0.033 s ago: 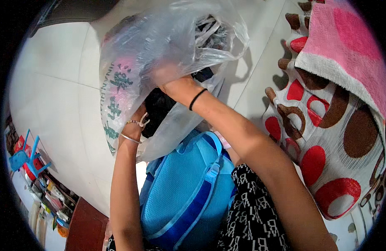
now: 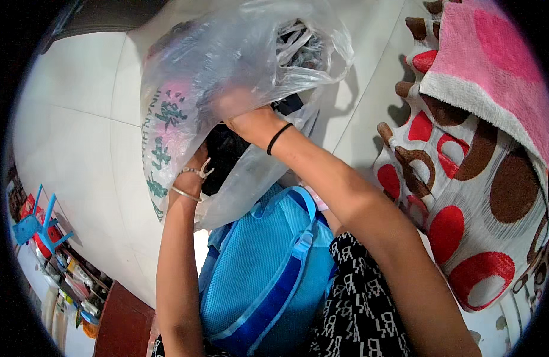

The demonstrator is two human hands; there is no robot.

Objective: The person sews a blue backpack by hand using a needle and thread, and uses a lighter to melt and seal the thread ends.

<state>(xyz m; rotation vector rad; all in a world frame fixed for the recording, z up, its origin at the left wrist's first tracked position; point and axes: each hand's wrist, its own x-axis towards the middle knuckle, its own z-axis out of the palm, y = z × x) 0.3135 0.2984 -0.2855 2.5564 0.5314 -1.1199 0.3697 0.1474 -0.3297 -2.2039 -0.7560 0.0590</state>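
Note:
A cloudy, see-through plastic bag [image 2: 221,53] with green printing stands on the tiles in front of me. Both my hands reach into its mouth. My left hand [image 2: 197,159], with bracelets at the wrist, goes in at the left side; its fingers are hidden. My right hand [image 2: 247,116], a black band on its wrist, is partly covered by the plastic, and its fingers show only as a blur. Between the hands lies black cloth [image 2: 228,152] inside the bag. A light-blue backpack [image 2: 256,262] with dark-blue straps rests against my lap, just below the bag.
A sofa or bed cover [image 2: 482,172] with red and brown ovals hangs at the right, a pink towel [image 2: 465,53] over it. Far left stands a small blue chair [image 2: 43,223] beside mixed clutter [image 2: 78,279] and a dark-red box-like piece [image 2: 124,321]. Pale tiles [image 2: 78,137] surround the bag.

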